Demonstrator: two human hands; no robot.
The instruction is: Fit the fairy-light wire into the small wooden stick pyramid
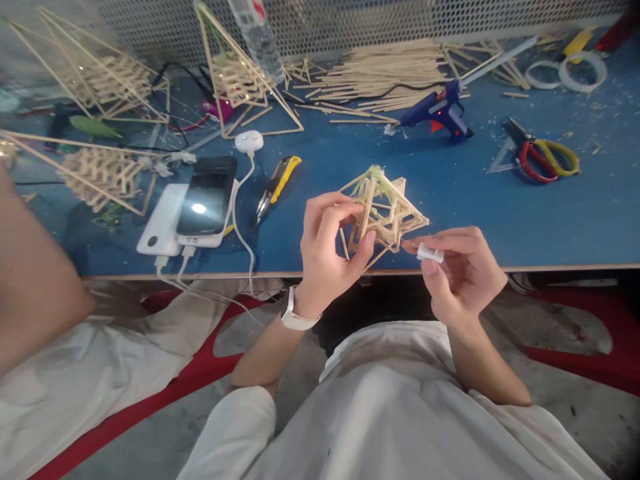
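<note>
My left hand (333, 240) grips a small frame of wooden sticks (383, 213) near the table's front edge, thumb in front and fingers behind. Pale green strands are wound about the peak of this pyramid-like, star-layered frame. To its right, my right hand (457, 267) pinches a small white plastic piece (430, 253) between thumb and fingers. Its fingertips come close to the frame's lower right corner; whether they touch it I cannot tell. The exact kind of the white piece does not show.
Behind my hands lie a blue glue gun (435, 113), a pile of sticks (375, 73) and scissors (543, 157). A yellow utility knife (277, 187), a phone (207, 197) and a cabled power bank (161, 220) are leftward. Stick pyramids (235, 80) stand behind. Someone's arm (37, 267) reaches in at left.
</note>
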